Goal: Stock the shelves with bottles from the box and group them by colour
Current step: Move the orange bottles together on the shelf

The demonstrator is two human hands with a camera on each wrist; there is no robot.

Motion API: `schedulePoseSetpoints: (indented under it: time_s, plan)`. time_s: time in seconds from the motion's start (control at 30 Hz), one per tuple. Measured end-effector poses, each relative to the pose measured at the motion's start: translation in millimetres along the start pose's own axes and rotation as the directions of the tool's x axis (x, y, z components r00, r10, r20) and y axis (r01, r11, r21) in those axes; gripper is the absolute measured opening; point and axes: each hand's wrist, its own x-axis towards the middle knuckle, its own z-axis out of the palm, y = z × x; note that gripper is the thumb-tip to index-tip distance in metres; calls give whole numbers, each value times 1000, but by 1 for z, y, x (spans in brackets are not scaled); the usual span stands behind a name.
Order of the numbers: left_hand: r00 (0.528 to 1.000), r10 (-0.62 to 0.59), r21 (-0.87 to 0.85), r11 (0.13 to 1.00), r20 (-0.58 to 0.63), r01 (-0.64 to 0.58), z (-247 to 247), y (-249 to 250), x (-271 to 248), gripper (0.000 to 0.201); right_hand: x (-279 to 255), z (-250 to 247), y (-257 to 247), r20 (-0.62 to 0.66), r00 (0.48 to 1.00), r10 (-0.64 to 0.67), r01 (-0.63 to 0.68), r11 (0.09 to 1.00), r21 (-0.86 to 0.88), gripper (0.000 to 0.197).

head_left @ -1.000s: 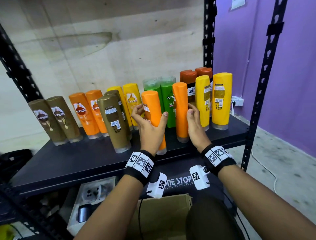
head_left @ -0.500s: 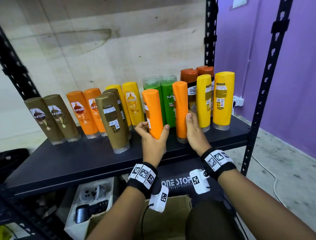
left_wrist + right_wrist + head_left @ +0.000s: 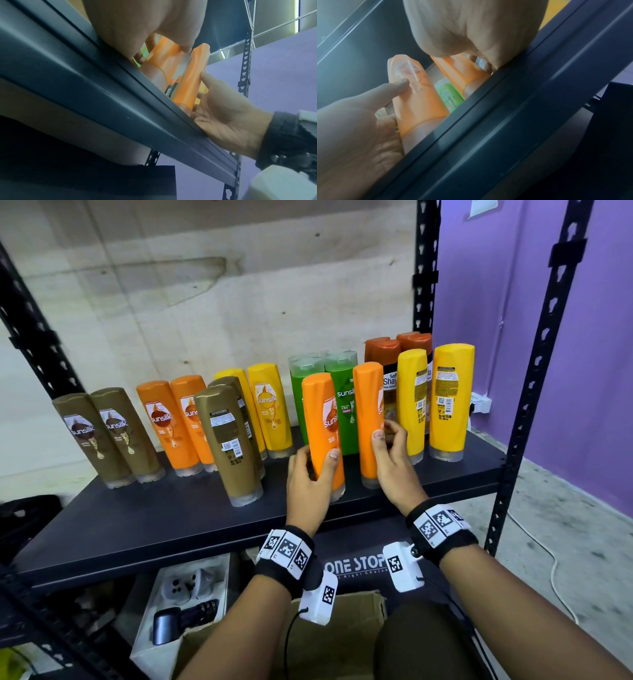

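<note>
Two orange bottles stand side by side near the front edge of the black shelf [image 3: 171, 525], in front of the green bottles [image 3: 344, 405]. My left hand [image 3: 313, 470] grips the left orange bottle [image 3: 322, 419] low down, thumb on its right side. My right hand [image 3: 388, 436] holds the right orange bottle [image 3: 367, 412], thumb on its front and fingers curled behind. The left wrist view shows both orange bottles [image 3: 188, 81] from under the shelf lip. The right wrist view shows the left bottle's label [image 3: 409, 73].
Brown [image 3: 102, 436], orange [image 3: 171, 422] and yellow [image 3: 270, 405] bottles stand in groups at the back left; one brown bottle [image 3: 229, 443] stands further forward. Two yellow bottles [image 3: 448, 398] and dark orange-capped ones [image 3: 382, 350] are at the right. A cardboard box [image 3: 342, 628] sits below.
Both orange bottles have been turned, so their labels begin to show on the right side. My hands have slid lower on them; the left bottle now stands straighter.
</note>
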Motion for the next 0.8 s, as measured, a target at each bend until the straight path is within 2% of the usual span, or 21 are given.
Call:
schedulePoseSetpoints:
  time_s: [0.07, 0.27, 0.53, 0.7, 0.8]
  plan:
    - [999, -16, -44, 999, 31, 18, -1, 1, 0, 71, 0, 0, 0, -3, 1000, 3, -3, 1000, -5, 40]
    - [997, -40, -161, 986, 68, 51, -2, -2, 1, 59, 1, 0, 1, -11, 1000, 8, -7, 997, 73, 36]
    - [995, -17, -114, 993, 101, 28, -2, -3, 2, 50, 0, 2, 3, -23, 999, -28, 30, 998, 54, 44]
    - [994, 1, -100, 995, 111, 10, -3, -2, 0, 46, -1, 4, 6, -41, 998, -57, 56, 998, -38, 60]
    - [994, 13, -76, 997, 113, -4, -4, -2, 0, 49, -1, 3, 7, -28, 998, -51, 50, 997, -56, 61]
